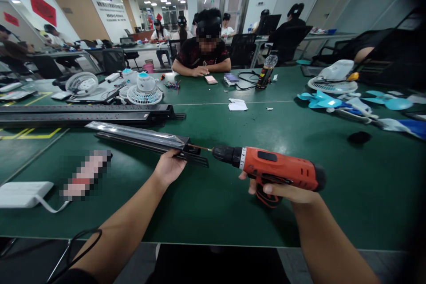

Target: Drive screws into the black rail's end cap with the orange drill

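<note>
Both hands are busy above the green worktop (216,215). The right hand (282,191) is wrapped around the handle of a red and black drill (282,169), which lies level and points left. Its long thin bit (200,147) reaches the near end of a black metal bar (143,138); whether the tip has entered it I cannot tell. The left hand (171,168) grasps that bar close to this end, thumb on top, and the bar slants away to the left, a clear strip along its upper face.

Behind the bar lie longer black rails (83,115). A white box (25,194) with a flat cable sits at the left, near a blurred pinkish object (86,175). Farther back are white fans (144,88), a scrap of paper (237,105), a bottle (264,75) and, at the right, blue fan blades (320,99). A person (201,51) sits across the worktop, forearms resting on it
</note>
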Action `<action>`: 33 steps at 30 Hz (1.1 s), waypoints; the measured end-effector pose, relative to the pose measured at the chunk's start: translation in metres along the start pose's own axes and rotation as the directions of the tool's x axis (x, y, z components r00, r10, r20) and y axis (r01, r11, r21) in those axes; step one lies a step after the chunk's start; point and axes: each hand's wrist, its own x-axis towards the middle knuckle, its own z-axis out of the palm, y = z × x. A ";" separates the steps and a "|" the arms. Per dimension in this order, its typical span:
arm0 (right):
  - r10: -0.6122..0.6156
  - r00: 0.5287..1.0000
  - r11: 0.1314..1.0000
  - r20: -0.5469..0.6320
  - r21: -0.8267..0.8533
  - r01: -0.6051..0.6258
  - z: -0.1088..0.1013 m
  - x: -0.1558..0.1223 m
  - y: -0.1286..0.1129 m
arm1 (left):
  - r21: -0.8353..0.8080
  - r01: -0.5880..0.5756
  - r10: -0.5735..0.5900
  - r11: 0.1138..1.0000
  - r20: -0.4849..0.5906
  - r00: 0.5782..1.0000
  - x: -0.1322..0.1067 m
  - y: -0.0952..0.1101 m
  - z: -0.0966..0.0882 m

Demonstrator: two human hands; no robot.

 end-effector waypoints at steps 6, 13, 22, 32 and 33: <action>-0.006 0.999 0.999 0.053 -0.031 0.007 -0.005 0.000 0.000 | -0.020 0.020 -0.021 1.000 -0.053 0.998 -0.004 0.001 0.007; 0.039 0.999 0.999 0.015 -0.022 -0.039 -0.003 0.000 -0.003 | 0.003 0.017 -0.017 1.000 -0.013 1.000 -0.002 0.000 0.003; 0.009 1.000 0.999 0.017 -0.052 -0.008 -0.003 -0.001 -0.006 | -0.013 0.022 -0.022 1.000 -0.039 0.999 -0.003 0.001 0.006; 0.078 0.996 0.995 -0.031 -0.052 -0.079 -0.002 -0.002 0.000 | -0.007 0.021 -0.021 1.000 -0.084 0.996 -0.009 0.002 0.017; 0.084 0.996 0.996 -0.020 -0.038 -0.085 -0.002 -0.002 0.000 | -0.004 0.021 -0.021 1.000 -0.084 0.996 -0.009 0.003 0.018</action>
